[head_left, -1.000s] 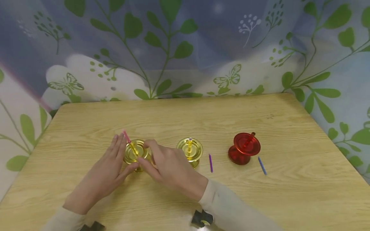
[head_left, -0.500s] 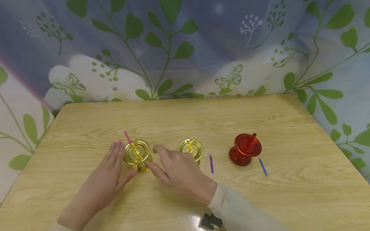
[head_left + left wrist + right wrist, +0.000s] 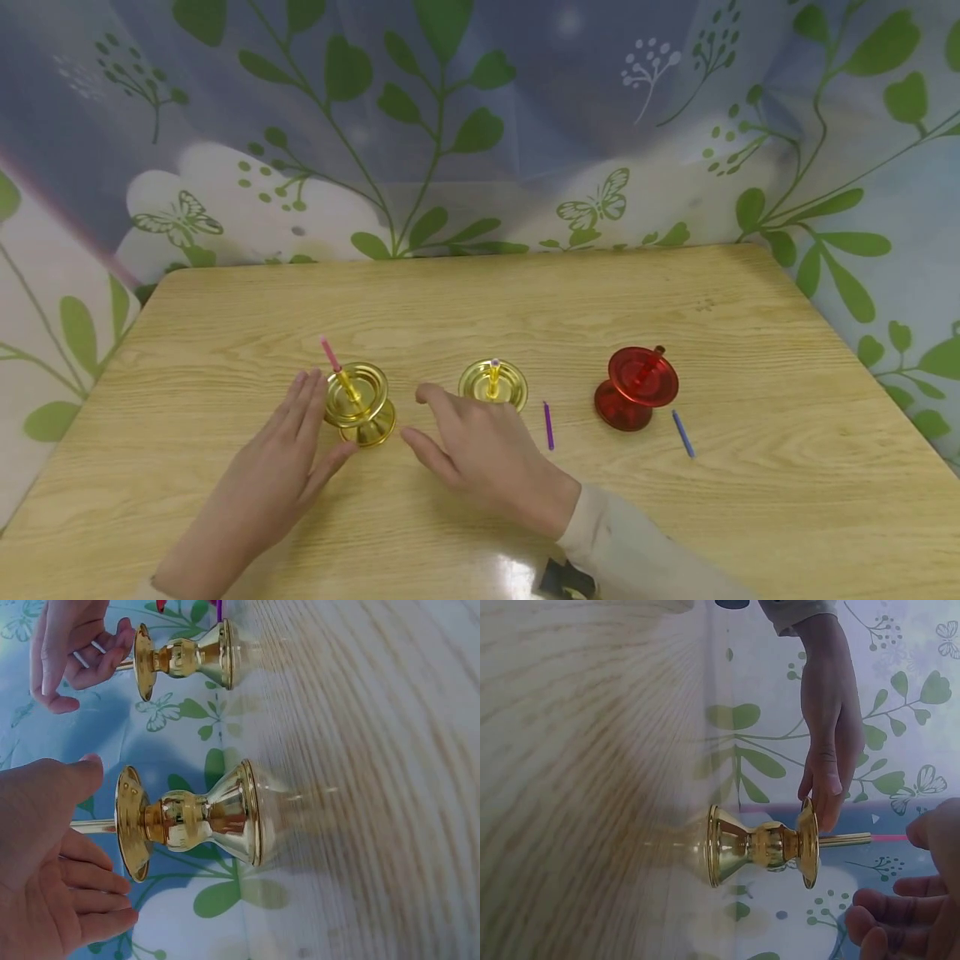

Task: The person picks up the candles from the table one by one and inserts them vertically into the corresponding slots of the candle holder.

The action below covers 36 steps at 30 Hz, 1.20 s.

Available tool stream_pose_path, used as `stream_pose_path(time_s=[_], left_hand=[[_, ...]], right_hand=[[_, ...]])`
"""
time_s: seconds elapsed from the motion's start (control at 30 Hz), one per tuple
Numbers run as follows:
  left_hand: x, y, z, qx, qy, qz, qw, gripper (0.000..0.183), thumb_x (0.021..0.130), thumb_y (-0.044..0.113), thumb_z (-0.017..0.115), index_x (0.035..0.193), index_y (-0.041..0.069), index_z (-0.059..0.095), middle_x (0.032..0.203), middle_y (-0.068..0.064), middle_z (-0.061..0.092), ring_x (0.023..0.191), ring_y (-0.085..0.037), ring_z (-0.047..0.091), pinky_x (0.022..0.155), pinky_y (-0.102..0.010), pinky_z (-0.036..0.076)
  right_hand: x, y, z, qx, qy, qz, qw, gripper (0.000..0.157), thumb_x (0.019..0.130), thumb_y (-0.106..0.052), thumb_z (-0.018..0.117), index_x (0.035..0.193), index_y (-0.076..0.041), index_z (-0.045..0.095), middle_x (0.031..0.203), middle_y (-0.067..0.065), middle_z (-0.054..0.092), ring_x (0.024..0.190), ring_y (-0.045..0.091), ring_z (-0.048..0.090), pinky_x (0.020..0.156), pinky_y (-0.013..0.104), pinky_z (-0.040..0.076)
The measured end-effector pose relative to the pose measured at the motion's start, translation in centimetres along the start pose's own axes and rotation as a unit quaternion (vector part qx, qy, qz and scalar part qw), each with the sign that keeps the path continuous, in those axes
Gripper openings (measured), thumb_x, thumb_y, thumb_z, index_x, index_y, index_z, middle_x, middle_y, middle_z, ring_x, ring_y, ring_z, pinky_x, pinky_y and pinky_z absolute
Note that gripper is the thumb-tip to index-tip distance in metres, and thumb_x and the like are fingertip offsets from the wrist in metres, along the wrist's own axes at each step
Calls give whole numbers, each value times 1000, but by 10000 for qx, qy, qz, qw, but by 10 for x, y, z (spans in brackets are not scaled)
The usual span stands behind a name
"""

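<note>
A shiny gold candle holder [image 3: 365, 400] stands at the left of the table, with a thin pink candle [image 3: 330, 353] upright in its socket. My left hand [image 3: 266, 467] is beside its left edge, fingers straight and thumb spread. The left wrist view has these fingers about the dish without gripping it. To the holder's right, my right hand [image 3: 487, 458] hovers with loosely bent fingers and nothing between them. It partly hides a second gold candle holder [image 3: 513, 390], whose socket shows no coloured candle. In the right wrist view the pink candle [image 3: 889, 838] tops the first holder.
A red candle holder [image 3: 637, 385] stands farther right. A purple candle [image 3: 549, 425] lies between it and the second gold holder, and a blue candle [image 3: 683, 434] lies to its right. Behind the wooden table [image 3: 450, 300] hangs a leaf-patterned cloth [image 3: 525, 125].
My right hand has drawn away to the right from the left gold holder. My left fingers have come off the pink candle and sit slightly lower; the candle stays in the socket.
</note>
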<state>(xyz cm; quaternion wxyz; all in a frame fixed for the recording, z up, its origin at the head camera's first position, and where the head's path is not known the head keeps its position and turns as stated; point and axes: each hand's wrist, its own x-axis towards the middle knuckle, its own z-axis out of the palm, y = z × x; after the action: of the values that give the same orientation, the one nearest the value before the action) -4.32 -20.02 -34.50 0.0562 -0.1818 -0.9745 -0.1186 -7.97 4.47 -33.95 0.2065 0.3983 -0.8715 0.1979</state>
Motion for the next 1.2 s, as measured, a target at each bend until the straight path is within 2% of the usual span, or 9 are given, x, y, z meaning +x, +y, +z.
stream_pose_path(time_s=[0.33, 0.43, 0.53, 0.63, 0.77, 1.03, 1.13, 1.2], left_hand=[[-3, 4, -1, 26, 335, 280, 9990, 71, 99, 38, 53, 144, -12, 31, 148, -30, 33, 135, -44, 35, 98, -58, 43], [-2, 4, 0, 22, 772, 542, 9955, 62, 99, 36, 54, 138, -11, 43, 140, -29, 45, 127, -43, 47, 95, -56, 47], [0, 4, 1, -24, 1364, 877, 9868, 53, 101, 36, 50, 129, -9, 54, 128, -26, 57, 114, -41, 58, 88, -54, 52], [2, 5, 1, -100, 1823, 1164, 9763, 54, 104, 40, 40, 121, -7, 60, 119, -23, 63, 105, -39, 63, 81, -51, 55], [4, 7, -1, -120, 2177, 1457, 9650, 59, 105, 41, 32, 115, -8, 64, 112, -22, 66, 98, -38, 66, 76, -49, 57], [11, 12, -7, -154, 2328, 1820, 9552, 54, 105, 37, 35, 113, -8, 65, 110, -20, 67, 98, -35, 66, 78, -46, 57], [15, 15, -8, -131, 2311, 2031, 9514, 53, 105, 36, 37, 114, -9, 64, 111, -21, 67, 99, -35, 66, 80, -46, 56], [18, 17, -9, -115, 2296, 2181, 9484, 55, 104, 37, 38, 115, -10, 63, 113, -22, 66, 101, -36, 65, 82, -46, 56]], right_hand=[[-9, 6, -9, 38, -72, 265, 9996, 37, 101, -39, 47, 113, -5, 54, 57, -7, 49, 48, 8, 51, 37, 25, 39], [-12, 9, -14, 66, -166, 383, 9991, 36, 100, -40, 49, 111, -6, 54, 57, -9, 45, 48, 8, 50, 37, 25, 36], [-16, 13, -18, 54, -212, 498, 9985, 35, 100, -40, 51, 110, -7, 53, 57, -9, 43, 47, 8, 46, 38, 26, 37], [-21, 17, -21, 44, -193, 592, 9980, 34, 100, -42, 50, 106, -8, 53, 56, -10, 41, 45, 7, 43, 39, 26, 38], [-26, 21, -23, -60, -111, 612, 9980, 37, 101, -45, 45, 103, -9, 53, 53, -12, 36, 44, 6, 40, 39, 24, 36], [-35, 27, -24, -89, -12, 658, 9978, 34, 99, -40, 53, 103, -7, 53, 53, -13, 35, 46, 5, 40, 39, 23, 33], [-37, 30, -26, -20, 12, 701, 9975, 38, 101, -44, 45, 103, -7, 52, 53, -13, 36, 46, 5, 37, 39, 22, 31], [-37, 33, -28, -25, 62, 712, 9974, 43, 103, -47, 36, 103, -7, 52, 54, -12, 42, 47, 5, 40, 40, 22, 32]])
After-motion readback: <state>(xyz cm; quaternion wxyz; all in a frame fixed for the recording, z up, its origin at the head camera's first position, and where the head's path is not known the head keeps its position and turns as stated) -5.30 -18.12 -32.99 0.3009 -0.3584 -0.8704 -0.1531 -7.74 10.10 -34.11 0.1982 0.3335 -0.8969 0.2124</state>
